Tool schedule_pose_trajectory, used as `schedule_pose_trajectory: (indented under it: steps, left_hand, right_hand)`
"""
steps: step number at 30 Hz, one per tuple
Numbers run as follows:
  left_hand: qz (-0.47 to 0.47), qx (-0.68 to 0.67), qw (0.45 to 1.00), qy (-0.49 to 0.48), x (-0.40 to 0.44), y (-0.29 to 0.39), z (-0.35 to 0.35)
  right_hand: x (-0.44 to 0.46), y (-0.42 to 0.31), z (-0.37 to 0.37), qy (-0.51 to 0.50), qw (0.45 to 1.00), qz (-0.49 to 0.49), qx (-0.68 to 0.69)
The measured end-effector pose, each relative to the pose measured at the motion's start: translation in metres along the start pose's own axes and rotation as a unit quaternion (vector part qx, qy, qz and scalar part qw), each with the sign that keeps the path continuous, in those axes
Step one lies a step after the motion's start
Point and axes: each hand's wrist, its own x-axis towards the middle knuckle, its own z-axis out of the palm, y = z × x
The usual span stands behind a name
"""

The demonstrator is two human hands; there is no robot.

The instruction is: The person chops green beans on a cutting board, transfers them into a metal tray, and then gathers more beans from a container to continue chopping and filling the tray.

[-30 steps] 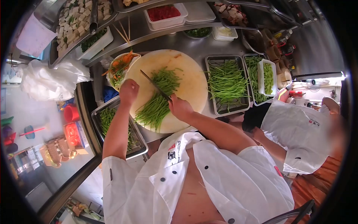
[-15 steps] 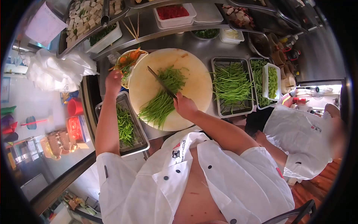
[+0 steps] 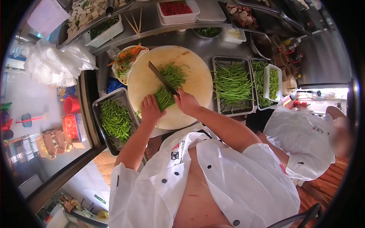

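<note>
The left hand (image 3: 151, 109) is lying over the near end of the beans (image 3: 164, 99) on the board (image 3: 195, 81), its fingers slightly parted; whether they are gripping the stems or just resting on them, I can't tell from here. The right hand (image 3: 187, 102) is wrapping its fingers round the handle of the knife (image 3: 162, 78), whose blade is slanting away to their left, across the pile and ahead of the left fingers. Left of the left fingers, a tray (image 3: 130, 112) is holding more beans; right of the right fingers, well apart, long stems (image 3: 234, 81) are filling another. For a clean cut, I'm thinking the left fingertips should be curling under, knuckles facing the blade, with the thumb tucking behind them, since it is pointing towards the right fingers. Keeping the stems bunched and parallel should be helping the lengths come out even.
</note>
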Motion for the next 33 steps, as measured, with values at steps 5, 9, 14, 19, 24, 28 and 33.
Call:
schedule_pose_trajectory:
  steps: [5,9,14,19,24,28,33]
  left_hand:
    - [0.007,-0.004,0.998,0.061,0.025,-0.015,0.003]
    - [-0.026,-0.008,0.996,0.086,0.034,-0.016,0.005]
    - [-0.037,-0.028,0.991,0.122,0.032,-0.017,-0.006]
    - [-0.017,-0.016,0.996,0.081,0.033,-0.019,-0.001]
    - [-0.010,-0.023,0.997,0.069,0.034,-0.021,0.001]
    - [-0.004,0.000,0.998,0.068,0.036,-0.020,0.003]
    - [0.018,0.012,0.998,0.052,0.036,-0.024,0.000]
  right_hand:
    - [-0.010,-0.025,-0.032,-0.004,0.999,0.025,0.022]
    - [-0.024,-0.055,-0.069,-0.034,0.999,0.033,0.019]
    - [-0.046,-0.073,-0.088,-0.076,0.996,0.044,0.014]
    - [-0.052,-0.086,-0.087,-0.142,0.988,0.052,-0.020]
    - [-0.047,-0.080,-0.076,-0.171,0.983,0.061,-0.028]
    - [-0.039,-0.076,-0.074,-0.184,0.980,0.071,-0.038]
    - [-0.022,-0.074,-0.068,-0.202,0.977,0.062,-0.021]
